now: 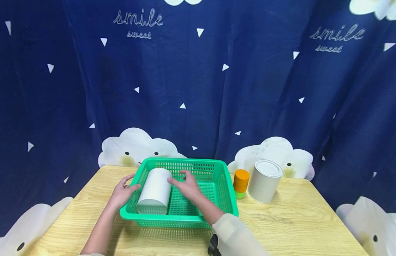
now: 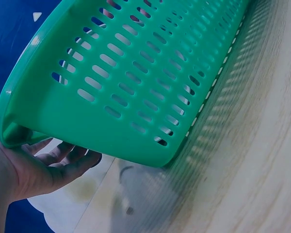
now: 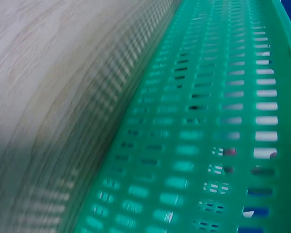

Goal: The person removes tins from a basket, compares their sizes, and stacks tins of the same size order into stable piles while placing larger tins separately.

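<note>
A green plastic basket (image 1: pixel 185 217) with slotted walls stands on the wooden table. Inside its left part, a plain white can (image 1: pixel 154 186) lies on its side, one round end towards me. My left hand (image 1: pixel 121 192) straddles the basket's left rim, thumb over the inside and fingers outside. In the left wrist view the left hand's curled fingers (image 2: pixel 70 162) show beneath the rim at the basket's end. My right hand (image 1: pixel 189 186) is over the basket's middle, thumb tip at the can's right side, fingers spread apart from the thumb. The right wrist view shows mostly the basket's slotted side (image 3: pixel 203 121).
Right of the basket stands a small stack of orange and green round pieces (image 1: pixel 241 181), close to its wall. Beside that, an upright white lidded can (image 1: pixel 265 181) stands on the wooden table (image 1: pixel 290 220). A dark blue curtain (image 1: pixel 191 89) with clouds hangs behind.
</note>
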Demonstrator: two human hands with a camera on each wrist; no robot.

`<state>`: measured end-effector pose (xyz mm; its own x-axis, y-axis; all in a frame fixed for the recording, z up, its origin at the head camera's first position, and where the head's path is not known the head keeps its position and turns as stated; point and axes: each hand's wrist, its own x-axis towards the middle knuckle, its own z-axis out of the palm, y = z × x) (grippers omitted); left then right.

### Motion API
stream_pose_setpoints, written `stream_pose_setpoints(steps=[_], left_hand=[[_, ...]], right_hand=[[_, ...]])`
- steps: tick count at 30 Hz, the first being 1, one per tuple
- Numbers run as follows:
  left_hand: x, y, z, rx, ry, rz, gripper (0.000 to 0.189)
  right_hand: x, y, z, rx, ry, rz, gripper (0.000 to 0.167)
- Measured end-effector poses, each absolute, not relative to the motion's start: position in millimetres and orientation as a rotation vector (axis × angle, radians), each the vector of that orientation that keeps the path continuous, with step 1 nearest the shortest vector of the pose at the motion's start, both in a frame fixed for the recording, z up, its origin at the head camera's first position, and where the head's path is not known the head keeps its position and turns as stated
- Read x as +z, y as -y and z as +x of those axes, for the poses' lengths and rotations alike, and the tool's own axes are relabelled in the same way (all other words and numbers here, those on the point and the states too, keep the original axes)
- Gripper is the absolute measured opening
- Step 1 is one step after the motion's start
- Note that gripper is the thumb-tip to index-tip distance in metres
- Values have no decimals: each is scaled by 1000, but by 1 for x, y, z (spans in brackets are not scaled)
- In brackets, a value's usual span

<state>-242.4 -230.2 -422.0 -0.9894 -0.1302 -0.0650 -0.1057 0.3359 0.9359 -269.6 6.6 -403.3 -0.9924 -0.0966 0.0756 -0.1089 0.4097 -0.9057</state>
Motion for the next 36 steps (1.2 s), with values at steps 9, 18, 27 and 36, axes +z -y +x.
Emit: stream_pose_setpoints(steps=[9, 18, 27, 36], left_hand=[[-422, 229, -242, -1784, 2558, 216, 63], [-423, 230, -242, -1779, 2556, 223, 63], [-421, 230, -243, -1750, 2574, 222, 62], [-422, 232, -244, -1744, 2583, 208, 63]], right_hand=[[-405, 12, -265, 1843, 2666, 30, 75], [-409, 26, -265, 1974, 2677, -122, 84], [-411, 44, -264, 2003, 2719, -201, 96], [-406, 55, -265, 2033, 2676, -281, 102]])
